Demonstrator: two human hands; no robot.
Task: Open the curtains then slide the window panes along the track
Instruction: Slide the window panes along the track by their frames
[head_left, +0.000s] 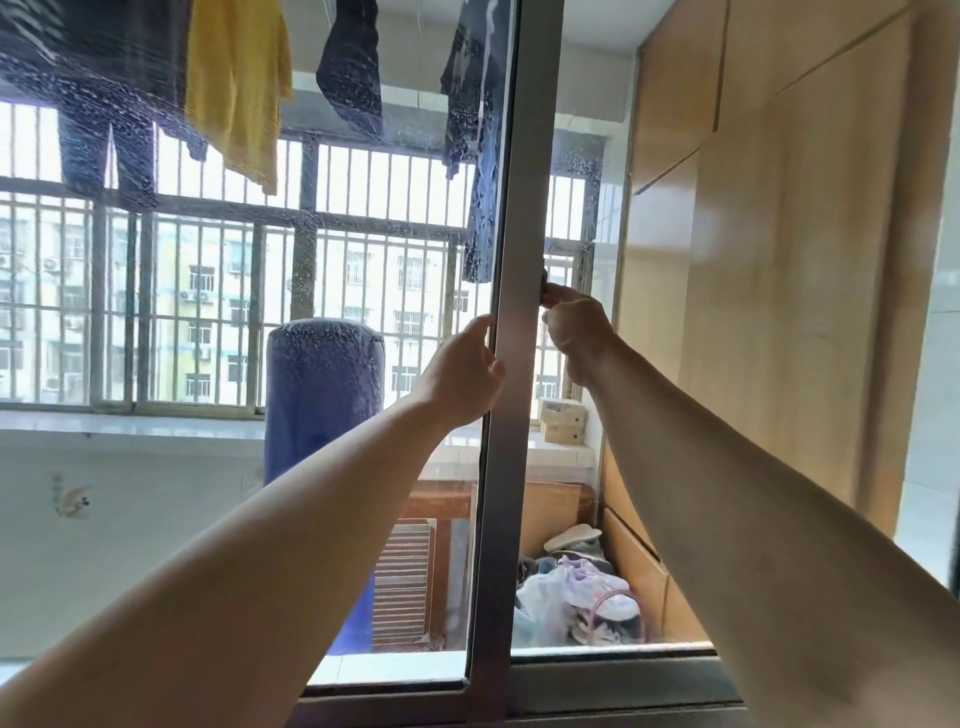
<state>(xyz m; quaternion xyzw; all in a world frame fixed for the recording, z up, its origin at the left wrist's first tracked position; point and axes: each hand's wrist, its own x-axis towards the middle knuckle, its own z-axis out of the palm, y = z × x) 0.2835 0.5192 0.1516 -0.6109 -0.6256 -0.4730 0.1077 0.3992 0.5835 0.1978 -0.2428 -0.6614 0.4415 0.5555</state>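
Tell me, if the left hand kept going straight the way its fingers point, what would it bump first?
The left hand already rests against the grey window frame, fingers pointing up along it. Going straight on, it would probably just slide up that frame and the spotted glass beside it.

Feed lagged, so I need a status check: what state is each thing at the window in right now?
Grey metal-framed sliding window pane: partly slid, open gap at its right.
Left hand: pressed on frame's left edge.
Right hand: fingers gripping frame's right edge.
Glass: spotted, streaky.
Curtains: not in view.
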